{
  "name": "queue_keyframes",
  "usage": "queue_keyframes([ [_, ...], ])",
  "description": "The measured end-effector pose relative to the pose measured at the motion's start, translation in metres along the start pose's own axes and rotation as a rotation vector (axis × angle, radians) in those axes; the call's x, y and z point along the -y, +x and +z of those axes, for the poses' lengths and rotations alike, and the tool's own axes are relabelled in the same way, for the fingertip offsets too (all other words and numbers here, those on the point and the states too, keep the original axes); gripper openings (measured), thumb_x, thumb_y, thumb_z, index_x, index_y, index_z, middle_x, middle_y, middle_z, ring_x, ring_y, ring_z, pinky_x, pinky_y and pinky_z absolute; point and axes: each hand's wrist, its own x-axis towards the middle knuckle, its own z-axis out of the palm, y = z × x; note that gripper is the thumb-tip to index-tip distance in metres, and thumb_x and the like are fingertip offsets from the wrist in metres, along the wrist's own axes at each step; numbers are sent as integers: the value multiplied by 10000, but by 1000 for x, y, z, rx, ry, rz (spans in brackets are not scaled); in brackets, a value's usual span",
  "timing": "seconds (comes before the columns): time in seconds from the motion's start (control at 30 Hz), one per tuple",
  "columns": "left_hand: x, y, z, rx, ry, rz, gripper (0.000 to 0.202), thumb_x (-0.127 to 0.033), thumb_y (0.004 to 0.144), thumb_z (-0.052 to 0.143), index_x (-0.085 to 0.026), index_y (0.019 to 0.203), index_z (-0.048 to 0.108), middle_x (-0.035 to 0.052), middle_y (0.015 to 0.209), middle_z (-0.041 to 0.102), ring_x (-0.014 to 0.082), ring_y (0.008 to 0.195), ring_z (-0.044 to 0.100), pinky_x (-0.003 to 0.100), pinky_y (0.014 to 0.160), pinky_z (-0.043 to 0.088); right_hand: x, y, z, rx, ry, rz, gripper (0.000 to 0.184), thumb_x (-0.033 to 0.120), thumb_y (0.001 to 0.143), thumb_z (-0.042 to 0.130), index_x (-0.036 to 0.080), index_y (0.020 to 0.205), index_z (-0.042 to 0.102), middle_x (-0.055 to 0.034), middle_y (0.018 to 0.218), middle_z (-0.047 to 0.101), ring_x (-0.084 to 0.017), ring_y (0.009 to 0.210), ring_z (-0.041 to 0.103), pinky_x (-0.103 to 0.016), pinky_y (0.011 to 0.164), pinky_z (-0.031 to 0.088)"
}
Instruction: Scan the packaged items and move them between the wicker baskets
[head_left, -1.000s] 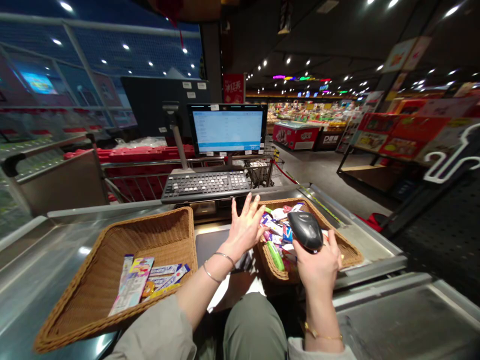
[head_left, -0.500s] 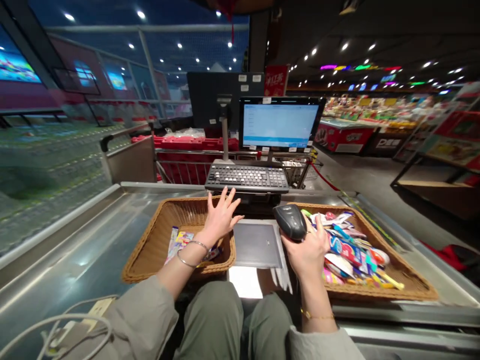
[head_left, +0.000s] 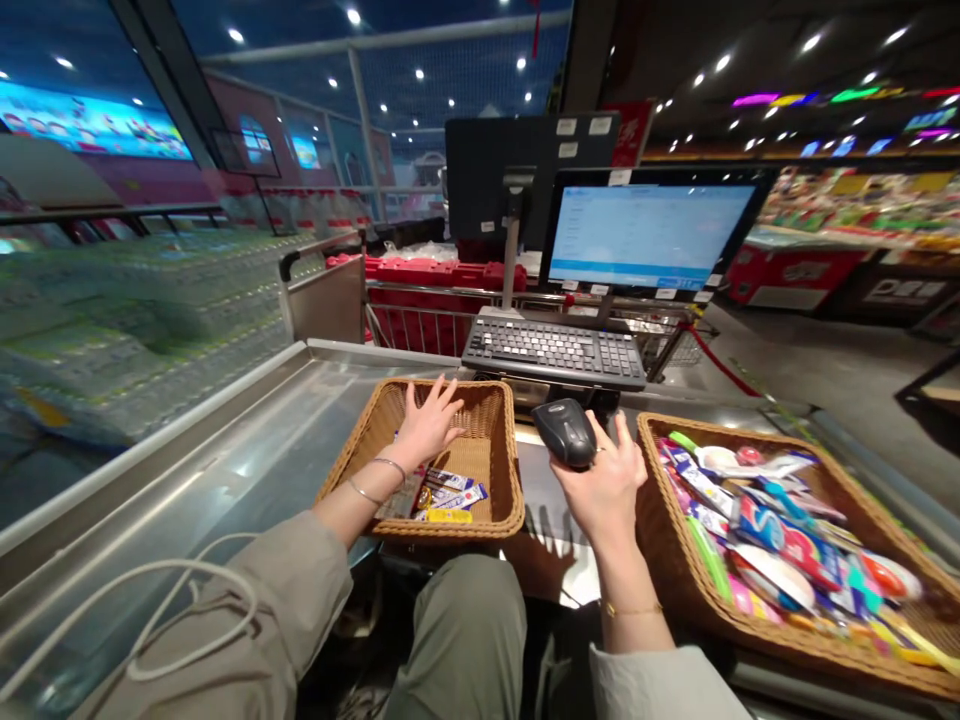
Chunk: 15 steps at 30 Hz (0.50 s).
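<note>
Right hand (head_left: 604,490): closed around a black handheld barcode scanner (head_left: 565,433), at 12 o'clock.
Left hand (head_left: 429,424): open, fingers spread, holding nothing, apparently just above the packets.
Sparse basket: tan wicker basket (head_left: 504,440) at 11 o'clock, a few flat wrapped packets (head_left: 444,497) on its floor.
Full basket: tan wicker basket (head_left: 664,530) at 2 o'clock, heaped with colourful wrapped packets (head_left: 780,545).
Counter beyond: grey-keyed black keyboard (head_left: 553,350) at 12 o'clock, lit monitor (head_left: 649,235) at 1 o'clock.
</note>
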Motion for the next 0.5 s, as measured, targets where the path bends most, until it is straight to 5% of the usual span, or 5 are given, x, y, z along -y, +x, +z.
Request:
queue_keyframes([
  [0.23, 34, -6, 19, 192, 29, 41, 473, -302, 853, 671, -251, 1317, 597, 144, 1569, 372, 363, 1483, 257, 798, 1090, 73, 4, -6, 21, 60, 21, -24, 375, 416, 771, 614, 196, 1067, 684, -112, 1323, 639, -348, 1422, 351, -624, 1125, 234],
  [0.5, 63, -18, 48, 368, 70, 273, 490, -111, 786, 659, -372, 1200, 676, 71, 1523, 463, 333, 1456, 332, 738, 1125, 68, -6, -13, 32, 100, 15, 20, 429, 417, 733, 612, 195, 1094, 682, -117, 1303, 651, -349, 1409, 374, -611, 1124, 262],
])
